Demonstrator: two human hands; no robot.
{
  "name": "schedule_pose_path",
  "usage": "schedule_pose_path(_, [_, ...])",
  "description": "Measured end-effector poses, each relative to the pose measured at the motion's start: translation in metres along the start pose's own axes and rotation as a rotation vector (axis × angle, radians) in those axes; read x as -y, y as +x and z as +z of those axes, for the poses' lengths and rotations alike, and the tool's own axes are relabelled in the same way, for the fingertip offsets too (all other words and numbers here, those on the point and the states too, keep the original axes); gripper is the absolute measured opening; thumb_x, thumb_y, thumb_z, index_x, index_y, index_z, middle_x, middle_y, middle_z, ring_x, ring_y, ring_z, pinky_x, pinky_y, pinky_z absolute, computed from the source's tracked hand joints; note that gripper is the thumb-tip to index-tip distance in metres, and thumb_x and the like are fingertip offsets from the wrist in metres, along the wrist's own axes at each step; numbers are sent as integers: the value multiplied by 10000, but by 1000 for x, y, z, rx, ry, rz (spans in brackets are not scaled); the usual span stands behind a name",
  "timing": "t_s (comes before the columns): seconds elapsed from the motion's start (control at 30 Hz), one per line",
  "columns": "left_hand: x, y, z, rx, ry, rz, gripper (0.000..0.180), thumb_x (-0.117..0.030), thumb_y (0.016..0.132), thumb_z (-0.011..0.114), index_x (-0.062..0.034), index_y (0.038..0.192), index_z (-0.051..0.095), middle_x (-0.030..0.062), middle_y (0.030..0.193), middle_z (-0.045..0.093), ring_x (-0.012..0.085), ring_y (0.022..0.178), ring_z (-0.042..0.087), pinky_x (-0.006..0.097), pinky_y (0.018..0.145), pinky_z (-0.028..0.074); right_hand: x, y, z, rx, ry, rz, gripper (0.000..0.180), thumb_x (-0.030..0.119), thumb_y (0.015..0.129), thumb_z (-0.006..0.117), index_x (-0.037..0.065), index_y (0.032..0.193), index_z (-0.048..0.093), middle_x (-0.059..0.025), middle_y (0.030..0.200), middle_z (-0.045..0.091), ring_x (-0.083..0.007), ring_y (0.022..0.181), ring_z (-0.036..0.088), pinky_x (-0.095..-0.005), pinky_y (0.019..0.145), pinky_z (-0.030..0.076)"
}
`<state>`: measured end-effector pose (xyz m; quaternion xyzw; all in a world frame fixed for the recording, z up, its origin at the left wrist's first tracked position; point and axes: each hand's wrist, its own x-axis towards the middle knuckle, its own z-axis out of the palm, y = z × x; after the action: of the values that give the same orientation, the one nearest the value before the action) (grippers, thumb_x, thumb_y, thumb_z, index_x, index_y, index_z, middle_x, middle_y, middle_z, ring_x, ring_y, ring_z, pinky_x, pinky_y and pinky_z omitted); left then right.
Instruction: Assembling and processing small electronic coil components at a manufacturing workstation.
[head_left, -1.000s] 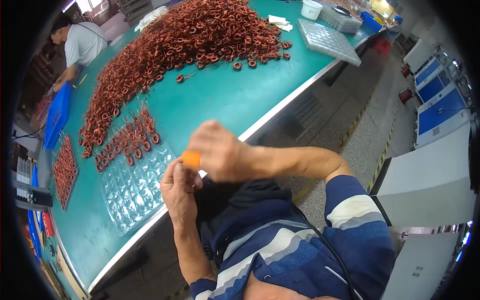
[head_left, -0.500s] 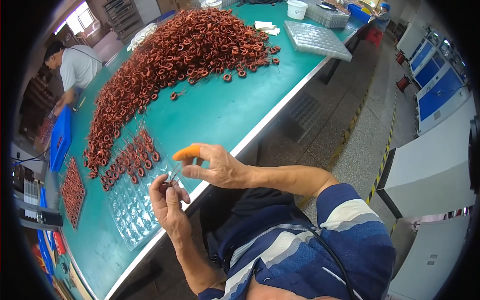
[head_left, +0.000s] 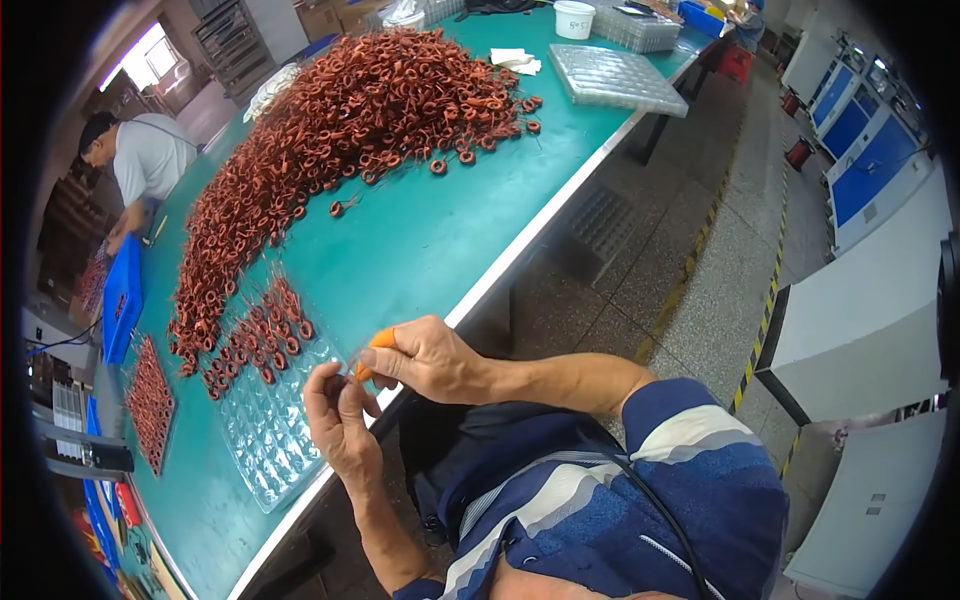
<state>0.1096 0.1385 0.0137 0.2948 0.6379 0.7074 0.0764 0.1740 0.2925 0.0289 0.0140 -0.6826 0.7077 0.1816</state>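
Observation:
My left hand [head_left: 340, 420] is closed, with a small copper-brown wire-wound ring coil [head_left: 337, 383] pinched between thumb and fingers and mostly hidden by them. Close against it, my right hand [head_left: 425, 362], wearing orange finger cots, pinches the coil's thin lead wires. Both hands are at the table's near edge, just right of a clear plastic blister tray [head_left: 262, 445]. Ring coils [head_left: 268, 335] stand in the tray's far pockets with leads pointing up, while its nearer pockets show bare plastic.
A big heap of ring coils [head_left: 350, 110] spreads over the green table [head_left: 420, 230]. Left of the tray are a coil-filled tray [head_left: 150, 405] and a blue bin [head_left: 122, 300]. Stacked clear trays [head_left: 615, 80] and a white tub [head_left: 574, 20] stand far right. Another person [head_left: 150, 160] works across the table.
My right hand has come down and in against my left hand, its fingers closing on the lead wires that showed between the hands before. My left hand still holds the coil.

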Motion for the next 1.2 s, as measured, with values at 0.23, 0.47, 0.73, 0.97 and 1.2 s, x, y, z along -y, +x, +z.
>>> schedule_pose_path(0.23, [-4, -15, -10, 43, -207, -214, 235, -163, 981, 504, 2, 1144, 467, 21, 703, 463, 88, 554, 443, 217, 528, 402, -18, 8, -3, -10, -72, 34, 251, 234, 930, 612, -9, 926, 670, -10, 652, 595, -62, 561, 516, -202, 502, 433])
schedule_pose_path(0.47, [9, -2, -6, 136, -87, -296, 369, -325, 1035, 384, -1, 980, 552, 56, 731, 571, 115, 552, 533, 244, 500, 427, -10, 3, -10, -38, 172, 271, 193, 183, 937, 595, -2, 921, 648, -35, 603, 575, -77, 450, 507, -199, 412, 413])
schedule_pose_path(0.73, [5, -12, -16, 187, -24, -140, 187, -116, 987, 497, -8, 1139, 498, 27, 684, 516, 98, 587, 488, 236, 546, 407, -16, 2, 2, 36, 113, 245, 211, 193, 930, 625, -17, 927, 646, -54, 644, 614, -85, 510, 560, -198, 439, 410])
schedule_pose_path(0.97, [20, -13, -2, 8, -352, -171, 96, -82, 978, 485, -30, 1058, 485, 21, 699, 501, 85, 561, 471, 222, 512, 388, -39, 1, 10, -279, 233, 124, 276, 249, 922, 646, -2, 1028, 602, -48, 730, 622, -74, 533, 543, -184, 485, 425])
schedule_pose_path(1.2, [3, -4, -12, 187, 589, 172, 189, -53, 899, 580, -20, 1072, 513, 188, 887, 575, 362, 798, 607, 394, 689, 483, -29, -2, 7, 36, 159, 317, 304, 310, 938, 617, 7, 916, 632, -19, 664, 603, -56, 509, 532, -164, 440, 380])
